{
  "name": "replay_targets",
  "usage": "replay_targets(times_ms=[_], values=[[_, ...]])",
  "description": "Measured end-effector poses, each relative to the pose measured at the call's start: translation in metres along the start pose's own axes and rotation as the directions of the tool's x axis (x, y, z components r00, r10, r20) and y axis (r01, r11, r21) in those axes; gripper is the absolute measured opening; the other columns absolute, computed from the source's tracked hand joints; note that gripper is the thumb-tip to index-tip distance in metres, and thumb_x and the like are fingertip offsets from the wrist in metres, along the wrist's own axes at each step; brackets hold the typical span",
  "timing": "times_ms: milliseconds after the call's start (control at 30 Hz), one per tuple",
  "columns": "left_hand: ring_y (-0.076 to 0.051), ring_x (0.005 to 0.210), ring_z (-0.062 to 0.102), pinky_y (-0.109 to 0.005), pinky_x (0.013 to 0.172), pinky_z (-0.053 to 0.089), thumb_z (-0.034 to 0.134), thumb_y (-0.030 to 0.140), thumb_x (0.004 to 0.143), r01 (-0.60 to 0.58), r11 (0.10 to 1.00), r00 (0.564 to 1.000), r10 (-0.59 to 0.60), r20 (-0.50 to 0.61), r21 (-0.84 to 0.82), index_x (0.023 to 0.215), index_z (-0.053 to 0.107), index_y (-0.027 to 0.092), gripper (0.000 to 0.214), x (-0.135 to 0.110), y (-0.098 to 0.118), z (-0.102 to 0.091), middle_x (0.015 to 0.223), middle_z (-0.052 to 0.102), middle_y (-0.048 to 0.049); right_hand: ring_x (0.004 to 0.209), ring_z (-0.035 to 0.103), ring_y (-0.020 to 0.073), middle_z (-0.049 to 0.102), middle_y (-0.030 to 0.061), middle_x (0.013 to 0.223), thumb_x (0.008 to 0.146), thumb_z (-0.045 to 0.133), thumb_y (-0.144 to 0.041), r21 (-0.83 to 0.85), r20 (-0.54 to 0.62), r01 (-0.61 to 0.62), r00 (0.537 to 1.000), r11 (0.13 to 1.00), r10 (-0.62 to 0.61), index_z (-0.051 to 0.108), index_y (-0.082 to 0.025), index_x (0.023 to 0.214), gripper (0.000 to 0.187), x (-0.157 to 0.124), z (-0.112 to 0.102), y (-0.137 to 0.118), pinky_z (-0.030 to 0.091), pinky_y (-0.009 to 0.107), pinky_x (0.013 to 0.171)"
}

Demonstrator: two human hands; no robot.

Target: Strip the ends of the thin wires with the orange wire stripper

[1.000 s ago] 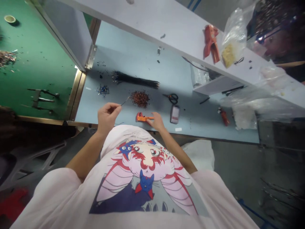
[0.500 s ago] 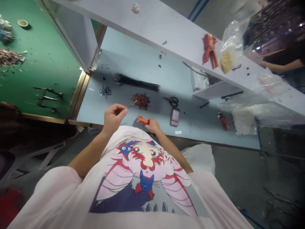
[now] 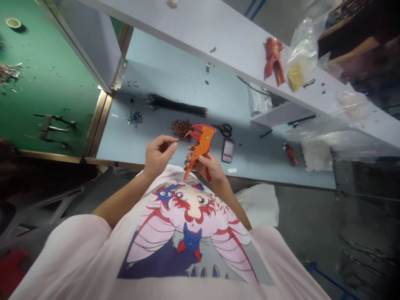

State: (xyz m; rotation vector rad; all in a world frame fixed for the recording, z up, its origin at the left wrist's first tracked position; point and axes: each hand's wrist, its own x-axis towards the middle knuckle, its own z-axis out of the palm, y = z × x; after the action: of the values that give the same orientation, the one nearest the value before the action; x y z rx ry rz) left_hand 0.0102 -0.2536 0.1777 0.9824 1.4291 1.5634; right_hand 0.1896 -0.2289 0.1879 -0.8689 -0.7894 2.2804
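My left hand is closed in a pinch on a thin dark wire whose tip points right toward the jaws of an orange wire stripper. My right hand grips the stripper's handles and holds it upright above the front edge of the light blue bench. Just behind the hands lies a small pile of reddish-brown bits, and farther back a bundle of black wires.
Black scissors and a small blurred card lie right of the hands. A red tool and plastic bags sit on the raised shelf. A green bench with metal tools stands left. Another person's arm shows top right.
My right hand has picked the orange stripper up from the bench and raised it upright. My left hand has brought the wire's tip to the stripper's jaws.
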Motion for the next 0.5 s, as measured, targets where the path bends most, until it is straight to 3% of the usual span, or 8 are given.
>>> replay_targets(times_ms=[267, 500], values=[[-0.009, 0.066, 0.054, -0.022, 0.06, 0.042, 0.067, 0.024, 0.076, -0.091, 0.988, 0.99, 0.104, 0.099, -0.127, 0.078, 0.068, 0.02, 0.006, -0.001, 0.009, 0.008, 0.072, 0.06, 0.0001, 0.074, 0.059, 0.0145, 0.058, 0.0014, 0.084, 0.077, 0.064, -0.025, 0.107, 0.102, -0.08, 0.992, 0.991, 0.069, 0.053, -0.017, 0.109, 0.035, -0.006, 0.018, -0.002, 0.055, 0.036, 0.071], [-0.008, 0.06, 0.053, -0.022, 0.058, 0.043, 0.068, 0.026, 0.073, -0.02, 0.993, 0.988, 0.037, 0.148, -0.115, 0.072, 0.068, 0.019, 0.007, -0.004, 0.011, 0.012, 0.064, 0.057, 0.0017, 0.068, 0.056, 0.0136, 0.058, 0.002, 0.081, 0.074, 0.066, -0.03, 0.098, 0.15, -0.098, 0.985, 0.99, 0.082, 0.052, -0.018, 0.105, 0.035, -0.008, 0.026, -0.005, 0.056, 0.038, 0.066]])
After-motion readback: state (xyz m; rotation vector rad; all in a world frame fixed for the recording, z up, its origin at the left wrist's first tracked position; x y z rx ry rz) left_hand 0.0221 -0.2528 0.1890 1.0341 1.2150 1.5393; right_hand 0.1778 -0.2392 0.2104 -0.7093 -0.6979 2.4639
